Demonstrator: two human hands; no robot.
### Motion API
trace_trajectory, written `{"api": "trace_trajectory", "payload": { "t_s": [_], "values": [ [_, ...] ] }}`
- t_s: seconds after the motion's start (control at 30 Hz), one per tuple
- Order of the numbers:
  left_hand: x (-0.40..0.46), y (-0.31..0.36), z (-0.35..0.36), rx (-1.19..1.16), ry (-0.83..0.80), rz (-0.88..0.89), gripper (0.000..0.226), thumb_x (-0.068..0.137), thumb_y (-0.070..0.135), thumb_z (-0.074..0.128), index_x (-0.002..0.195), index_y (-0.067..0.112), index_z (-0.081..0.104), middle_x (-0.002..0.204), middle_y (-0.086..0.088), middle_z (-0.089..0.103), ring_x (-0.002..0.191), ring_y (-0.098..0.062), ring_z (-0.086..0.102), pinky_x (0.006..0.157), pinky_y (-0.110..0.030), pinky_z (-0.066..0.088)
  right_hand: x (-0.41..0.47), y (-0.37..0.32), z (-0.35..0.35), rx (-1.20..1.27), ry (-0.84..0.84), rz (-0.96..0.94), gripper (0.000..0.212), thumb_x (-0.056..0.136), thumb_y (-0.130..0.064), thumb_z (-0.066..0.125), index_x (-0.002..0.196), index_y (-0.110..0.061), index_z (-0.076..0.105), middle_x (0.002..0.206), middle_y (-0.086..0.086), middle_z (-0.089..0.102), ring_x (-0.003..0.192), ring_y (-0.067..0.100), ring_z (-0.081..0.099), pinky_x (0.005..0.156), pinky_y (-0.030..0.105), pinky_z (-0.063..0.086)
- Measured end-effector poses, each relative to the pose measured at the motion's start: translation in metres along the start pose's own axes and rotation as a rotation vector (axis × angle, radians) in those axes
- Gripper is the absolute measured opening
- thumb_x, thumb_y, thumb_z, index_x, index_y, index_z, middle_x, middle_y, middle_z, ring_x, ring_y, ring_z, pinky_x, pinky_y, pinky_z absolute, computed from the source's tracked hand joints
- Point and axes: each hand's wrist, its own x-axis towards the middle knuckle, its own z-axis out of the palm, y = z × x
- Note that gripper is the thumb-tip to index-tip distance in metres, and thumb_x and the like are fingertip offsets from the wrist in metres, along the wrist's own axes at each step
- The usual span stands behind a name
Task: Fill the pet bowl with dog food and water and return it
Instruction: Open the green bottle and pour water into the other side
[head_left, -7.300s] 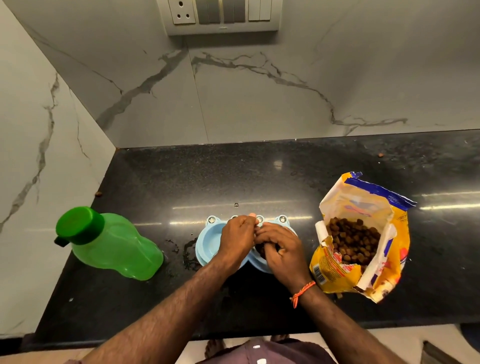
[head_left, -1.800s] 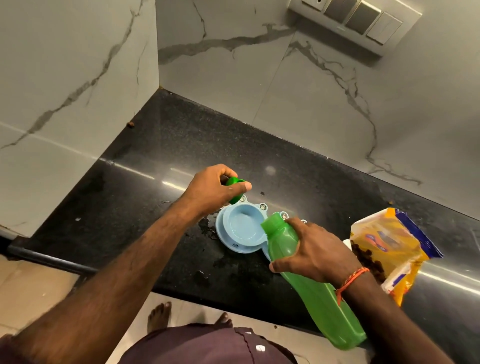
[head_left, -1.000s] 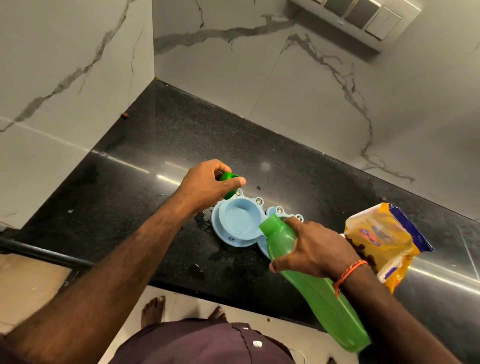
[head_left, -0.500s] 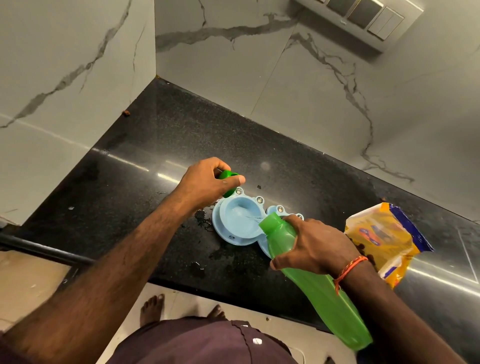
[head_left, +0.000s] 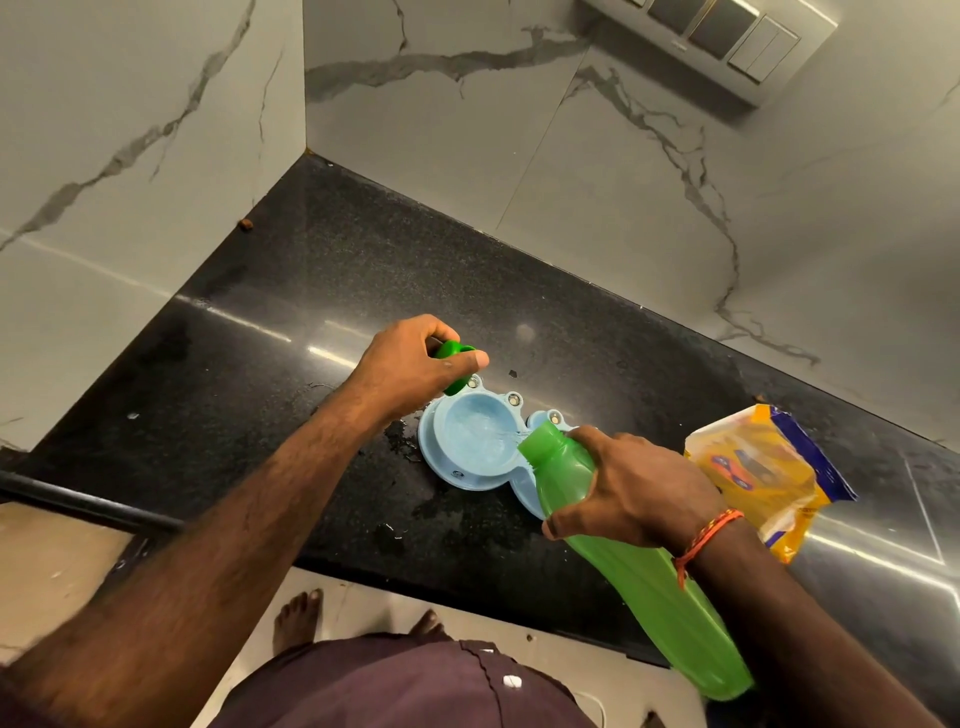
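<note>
A light blue double pet bowl sits on the black counter. My right hand grips a green water bottle near its neck and tilts it, mouth over the left bowl. A thin stream of water runs into that bowl. My left hand holds the green bottle cap just beyond the bowl's far left edge. The right bowl is mostly hidden behind the bottle and my right hand. A yellow and blue dog food bag lies open to the right.
Water spots lie on the counter in front of and left of the bowl. Marble walls close the counter at the left and back, with a switch panel high on the back wall. The counter's front edge runs just below the bowl.
The bottle, taken up and uncapped since the earliest frame, has tipped further over the left bowl and water now flows into it. My left hand keeps the cap in place.
</note>
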Motion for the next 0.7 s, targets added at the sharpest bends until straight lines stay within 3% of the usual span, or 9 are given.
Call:
{"api": "trace_trajectory", "payload": {
  "t_s": [0.7],
  "values": [
    [-0.0003, 0.0001, 0.0009, 0.019, -0.010, -0.009, 0.048, 0.083, 0.055, 0.080, 0.116, 0.023, 0.066, 0.106, 0.005, 0.069, 0.097, -0.014, 0.068, 0.087, -0.041, 0.061, -0.0032, 0.0043, -0.0071, -0.029, -0.002, 0.012, 0.120, 0.052, -0.093, 0.063, 0.153, -0.043, 0.021, 0.134, 0.003, 0.057, 0.114, 0.025, 0.060, 0.090, 0.040, 0.056]
  ]
}}
